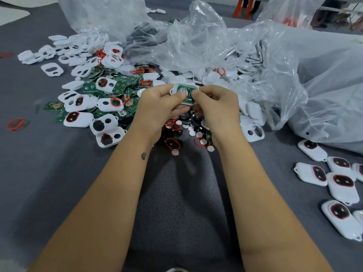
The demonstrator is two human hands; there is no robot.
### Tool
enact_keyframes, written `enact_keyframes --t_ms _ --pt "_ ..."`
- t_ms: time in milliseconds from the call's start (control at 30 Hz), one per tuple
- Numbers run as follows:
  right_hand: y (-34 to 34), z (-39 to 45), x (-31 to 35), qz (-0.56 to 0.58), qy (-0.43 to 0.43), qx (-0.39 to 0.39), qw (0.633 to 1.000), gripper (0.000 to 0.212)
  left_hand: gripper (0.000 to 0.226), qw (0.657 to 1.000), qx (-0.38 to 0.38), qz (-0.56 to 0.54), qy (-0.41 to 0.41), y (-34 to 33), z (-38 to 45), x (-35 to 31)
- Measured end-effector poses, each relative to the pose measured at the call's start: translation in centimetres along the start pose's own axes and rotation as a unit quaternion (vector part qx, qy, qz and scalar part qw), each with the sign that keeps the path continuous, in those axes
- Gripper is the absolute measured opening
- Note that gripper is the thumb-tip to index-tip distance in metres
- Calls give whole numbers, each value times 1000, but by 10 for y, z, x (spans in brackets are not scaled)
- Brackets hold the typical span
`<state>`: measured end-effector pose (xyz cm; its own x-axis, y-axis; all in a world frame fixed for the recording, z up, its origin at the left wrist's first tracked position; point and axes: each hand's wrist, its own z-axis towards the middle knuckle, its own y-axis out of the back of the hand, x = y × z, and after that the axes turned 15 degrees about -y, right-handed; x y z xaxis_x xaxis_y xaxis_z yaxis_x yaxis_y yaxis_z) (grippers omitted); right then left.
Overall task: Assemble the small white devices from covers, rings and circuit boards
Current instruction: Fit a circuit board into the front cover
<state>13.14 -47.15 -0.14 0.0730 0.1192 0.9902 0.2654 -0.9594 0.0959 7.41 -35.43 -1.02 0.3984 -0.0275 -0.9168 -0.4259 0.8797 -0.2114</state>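
Note:
Both hands hold one small white cover (184, 93) above the parts heap, its open side facing me with a green circuit board (187, 90) seated inside. My left hand (161, 107) grips its left side, the thumb pressing near the round contact. My right hand (214, 107) pinches its right edge. Loose white covers (78, 101), green boards (119, 86) and red rings (15, 124) lie spread to the left. Small white discs and dark buttons (193, 127) sit under my hands.
Crumpled clear plastic bags (216, 42) full of white shells fill the back and right. Several assembled white devices (341, 185) with red-rimmed dark buttons lie at the right on the grey felt table (49, 173).

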Motion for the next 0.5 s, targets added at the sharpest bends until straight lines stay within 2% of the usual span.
enact_keyframes --t_ms 100,200,300,500 --pt "-1 -1 2 26 -10 35 999 16 13 1000 -28 -4 12 1 1 0" --pt "1 1 7 113 -72 76 988 34 11 998 -55 -11 13 3 2 1" --pt "3 3 9 131 -95 94 982 47 10 998 -55 -17 7 2 2 2" --pt "5 1 11 133 -98 94 982 48 9 998 -51 -25 7 -1 1 2"
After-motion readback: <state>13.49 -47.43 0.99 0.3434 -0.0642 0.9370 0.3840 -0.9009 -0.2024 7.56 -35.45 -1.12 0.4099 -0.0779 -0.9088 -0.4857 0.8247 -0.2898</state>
